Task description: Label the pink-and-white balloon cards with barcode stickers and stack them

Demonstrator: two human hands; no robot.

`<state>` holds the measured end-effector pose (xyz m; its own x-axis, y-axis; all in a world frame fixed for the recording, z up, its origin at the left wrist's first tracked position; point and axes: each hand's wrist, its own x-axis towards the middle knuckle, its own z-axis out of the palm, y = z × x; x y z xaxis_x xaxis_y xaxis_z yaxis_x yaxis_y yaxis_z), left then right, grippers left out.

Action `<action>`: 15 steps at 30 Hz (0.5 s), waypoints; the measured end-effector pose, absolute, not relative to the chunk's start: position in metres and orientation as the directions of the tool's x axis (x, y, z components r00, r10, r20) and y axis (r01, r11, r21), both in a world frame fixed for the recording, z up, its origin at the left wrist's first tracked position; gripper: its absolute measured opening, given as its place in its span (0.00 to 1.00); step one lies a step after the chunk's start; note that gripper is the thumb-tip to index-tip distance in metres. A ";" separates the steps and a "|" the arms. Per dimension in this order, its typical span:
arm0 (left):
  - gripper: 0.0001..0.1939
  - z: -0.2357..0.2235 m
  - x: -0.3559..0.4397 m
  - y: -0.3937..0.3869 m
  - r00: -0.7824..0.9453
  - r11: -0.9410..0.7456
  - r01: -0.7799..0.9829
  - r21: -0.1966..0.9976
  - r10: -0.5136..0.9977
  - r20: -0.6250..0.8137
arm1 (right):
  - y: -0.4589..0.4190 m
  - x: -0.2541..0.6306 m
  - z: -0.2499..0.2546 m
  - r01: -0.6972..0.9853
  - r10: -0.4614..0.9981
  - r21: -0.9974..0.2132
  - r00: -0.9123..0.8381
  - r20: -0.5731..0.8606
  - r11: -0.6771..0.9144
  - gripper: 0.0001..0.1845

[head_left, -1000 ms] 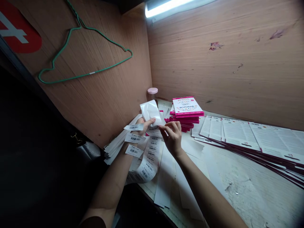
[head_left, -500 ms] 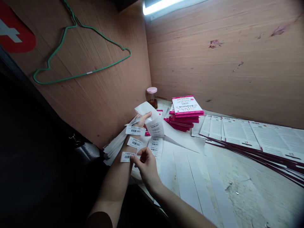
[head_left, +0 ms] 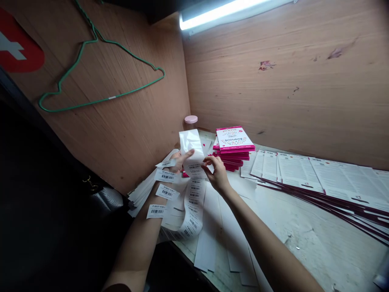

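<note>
- Label roll (head_left: pixel 191 146) in left hand (head_left: pixel 181 160), right hand (head_left: pixel 217 176) just beside it
- Barcode labels (head_left: pixel 161 193) stuck along left forearm (head_left: pixel 136 243)
- Booklet stack (head_left: pixel 234 140) on bench (head_left: pixel 306 239), behind the hands
- Jar (head_left: pixel 191 120) behind, in the corner
- Leaflets (head_left: pixel 316 174) right of the stack
- Hanger (head_left: pixel 91 69) on left wall (head_left: pixel 127 142)

A bare fluorescent tube (head_left: pixel 223 14) along the top of the booth throws hard white light, flaring into glare along its length. It washes the pale orange wood-veneer wall (head_left: pixel 267 81) fairly evenly, and the white paper barcode labels (head_left: pixel 193 198) below it look bright and crisp. The lower left drops into near-black shadow (head_left: pixel 51 211), with almost no detail left. The wide lens bends the corner of the booth and slants the scarred whitish tabletop (head_left: pixel 306 227) towards the picture's edge, where the lines stretch.
</note>
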<state>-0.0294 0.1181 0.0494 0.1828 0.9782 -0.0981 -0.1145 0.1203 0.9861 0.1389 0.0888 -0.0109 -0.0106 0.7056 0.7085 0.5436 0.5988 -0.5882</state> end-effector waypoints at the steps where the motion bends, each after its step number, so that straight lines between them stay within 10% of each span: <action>1: 0.22 0.048 -0.031 0.117 0.200 0.123 -0.096 0.988 0.975 -0.102 | 0.091 0.140 -0.010 0.548 0.696 -0.573 -0.024 0.717 0.610 0.06; 8: 0.18 0.038 -0.028 0.118 0.140 0.074 -0.134 0.988 0.989 -0.056 | 0.077 0.133 -0.011 0.743 0.433 -0.263 -0.039 0.901 0.615 0.10; 15: 0.19 0.030 -0.028 0.126 0.094 0.048 -0.147 0.988 0.995 -0.034 | 0.076 0.126 -0.020 0.767 0.459 -0.279 -0.022 0.888 0.577 0.06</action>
